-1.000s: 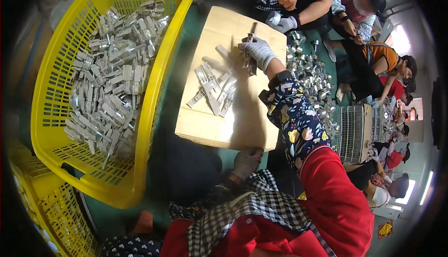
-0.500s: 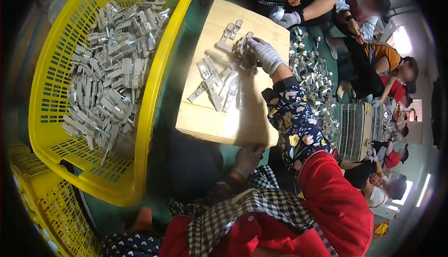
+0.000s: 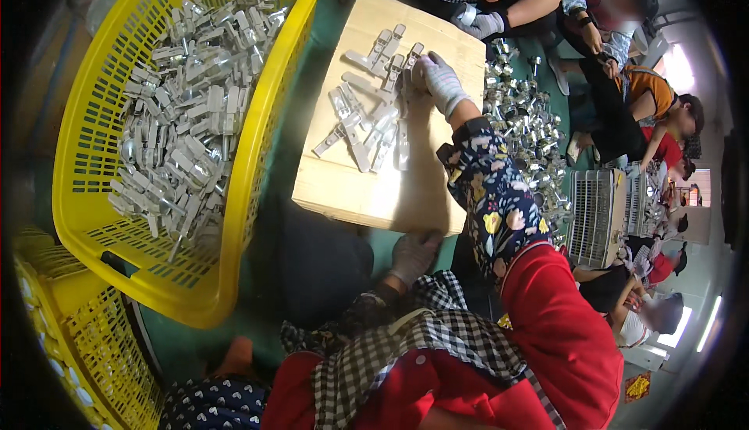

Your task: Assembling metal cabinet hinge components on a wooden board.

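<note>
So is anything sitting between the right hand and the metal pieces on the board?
Nothing visible. The gloved right hand already rests against the metal pieces spread on the wooden board. The left hand sits below the board's near edge.

- Metal parts (image 3: 367, 114): a loose cluster of flat, silvery, elongated pieces, each with a wider head and a narrow shank. They lie scattered flat on the pale wooden board (image 3: 374, 196), mostly on its upper middle, pointing in mixed directions, several overlapping.
- The topmost few pieces sit near the board's far edge, just beside the right hand (image 3: 438, 79), whose gloved fingers touch the cluster's right side.
</note>
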The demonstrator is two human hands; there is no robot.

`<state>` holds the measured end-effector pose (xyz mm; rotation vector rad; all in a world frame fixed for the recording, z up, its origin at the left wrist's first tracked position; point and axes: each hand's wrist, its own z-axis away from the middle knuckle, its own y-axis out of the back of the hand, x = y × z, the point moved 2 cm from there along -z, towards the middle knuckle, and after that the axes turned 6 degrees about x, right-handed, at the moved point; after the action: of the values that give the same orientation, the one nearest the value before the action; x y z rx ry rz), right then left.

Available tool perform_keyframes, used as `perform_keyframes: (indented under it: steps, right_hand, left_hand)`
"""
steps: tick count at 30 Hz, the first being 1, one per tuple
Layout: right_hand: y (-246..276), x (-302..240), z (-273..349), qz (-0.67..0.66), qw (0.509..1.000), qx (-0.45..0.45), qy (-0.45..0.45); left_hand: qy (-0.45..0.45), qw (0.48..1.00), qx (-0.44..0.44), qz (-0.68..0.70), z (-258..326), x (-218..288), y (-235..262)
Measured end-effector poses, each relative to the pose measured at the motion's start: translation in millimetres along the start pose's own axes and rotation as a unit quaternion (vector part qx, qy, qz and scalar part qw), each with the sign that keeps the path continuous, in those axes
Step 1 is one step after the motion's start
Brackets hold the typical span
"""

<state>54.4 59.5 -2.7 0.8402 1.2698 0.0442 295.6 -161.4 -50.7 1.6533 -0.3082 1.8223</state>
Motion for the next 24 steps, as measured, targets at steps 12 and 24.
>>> perform_keyframes:
  steps: [12, 24]
  right_hand:
    - [-5.3, -41.7, 87.1, -0.125, 0.992, 0.031, 0.005]
    - [-29.5, -65.6, 153.0, 0.325, 0.939, -0.079, -0.083]
  left_hand:
    - [0.194, 0.936, 0.020, 0.292, -3.5, -56.0, -25.0]
    - [-0.281, 0.753, -0.068, -0.591, -25.6, -57.3, -1.5]
